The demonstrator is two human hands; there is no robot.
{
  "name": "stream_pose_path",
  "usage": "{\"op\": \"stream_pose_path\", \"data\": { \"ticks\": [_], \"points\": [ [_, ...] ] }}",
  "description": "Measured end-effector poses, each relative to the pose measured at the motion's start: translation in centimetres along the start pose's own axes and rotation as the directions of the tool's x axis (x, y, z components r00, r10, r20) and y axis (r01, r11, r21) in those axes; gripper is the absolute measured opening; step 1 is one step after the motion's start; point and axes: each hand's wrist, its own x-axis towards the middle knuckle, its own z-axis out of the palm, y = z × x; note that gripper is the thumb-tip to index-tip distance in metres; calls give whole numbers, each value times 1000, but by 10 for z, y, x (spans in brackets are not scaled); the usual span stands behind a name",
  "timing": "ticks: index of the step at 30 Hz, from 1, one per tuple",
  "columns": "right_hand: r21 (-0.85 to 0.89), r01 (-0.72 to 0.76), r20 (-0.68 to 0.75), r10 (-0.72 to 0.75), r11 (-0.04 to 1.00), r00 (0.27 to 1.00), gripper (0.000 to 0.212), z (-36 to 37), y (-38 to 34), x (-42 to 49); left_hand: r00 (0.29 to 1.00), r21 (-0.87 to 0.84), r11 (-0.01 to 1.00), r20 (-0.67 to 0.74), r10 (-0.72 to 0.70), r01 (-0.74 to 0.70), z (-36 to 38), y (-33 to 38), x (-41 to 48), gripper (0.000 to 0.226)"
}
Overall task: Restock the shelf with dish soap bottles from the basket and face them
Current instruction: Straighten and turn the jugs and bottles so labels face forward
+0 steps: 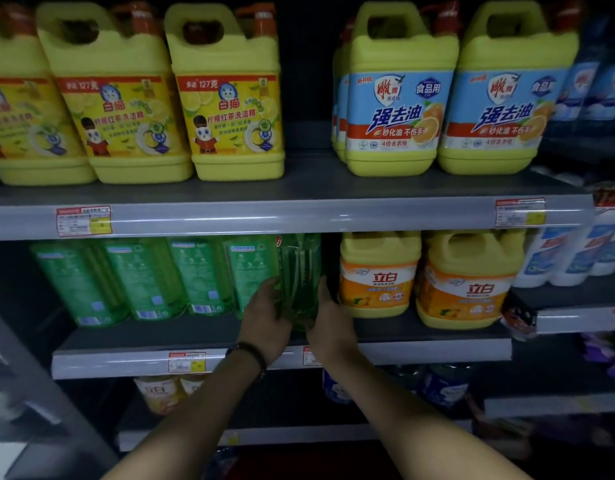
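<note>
A clear green dish soap bottle (299, 282) stands on the middle shelf (195, 337), at the right end of a row of several green bottles (143, 278). It is turned edge-on, so its label does not show. My left hand (264, 317) grips its left side and my right hand (330, 323) presses against its right side. The neighbouring green bottles show their back labels with barcodes. No basket is in view.
Orange-labelled yellow jugs (378, 275) stand just right of the held bottle. The top shelf (299, 216) carries large yellow jugs (229, 98) with a gap between two groups. White and blue bottles (569, 258) are at the right. A lower shelf (333, 434) holds more bottles.
</note>
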Motion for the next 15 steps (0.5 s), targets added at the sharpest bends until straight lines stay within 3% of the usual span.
{"op": "stream_pose_path", "data": {
  "ticks": [4,7,10,13,15],
  "points": [
    [70,-54,147,43,996,988,111,-16,-4,10,992,79,997,123,-10,0,-8,10,-2,52],
    [68,-11,169,0,998,986,83,-27,-8,5,980,120,993,198,-21,-3,-19,18,-6,54],
    [135,30,213,-59,990,975,44,-47,-16,-10,987,227,973,159,-3,-34,-32,24,-9,36],
    [167,77,210,-112,983,971,45,-80,-27,-22,991,311,945,115,68,-101,-50,43,-14,16],
    [204,156,128,-184,967,975,38,-119,-37,-30,981,289,940,112,158,-184,-65,68,-19,17]
  ]
}}
